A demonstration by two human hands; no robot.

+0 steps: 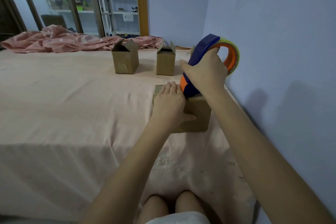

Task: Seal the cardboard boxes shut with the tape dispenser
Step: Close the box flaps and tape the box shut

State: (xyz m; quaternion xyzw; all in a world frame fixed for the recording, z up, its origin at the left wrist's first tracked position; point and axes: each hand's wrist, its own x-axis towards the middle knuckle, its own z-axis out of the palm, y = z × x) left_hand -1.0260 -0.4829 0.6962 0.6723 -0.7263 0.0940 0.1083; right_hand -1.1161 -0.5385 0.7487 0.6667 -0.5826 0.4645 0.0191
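Near box point(192, 114) on the bed point(72, 105), flaps down under flat left hand point(168, 102), thumb on the front. Right hand point(205, 72) clenched on tape dispenser point(200, 49), nose on the lid. Best pulled straight along the seam, pressing firmly, flaps pinned

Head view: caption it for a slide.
Left hand steadies the near box while the right hand runs the tape dispenser over it.
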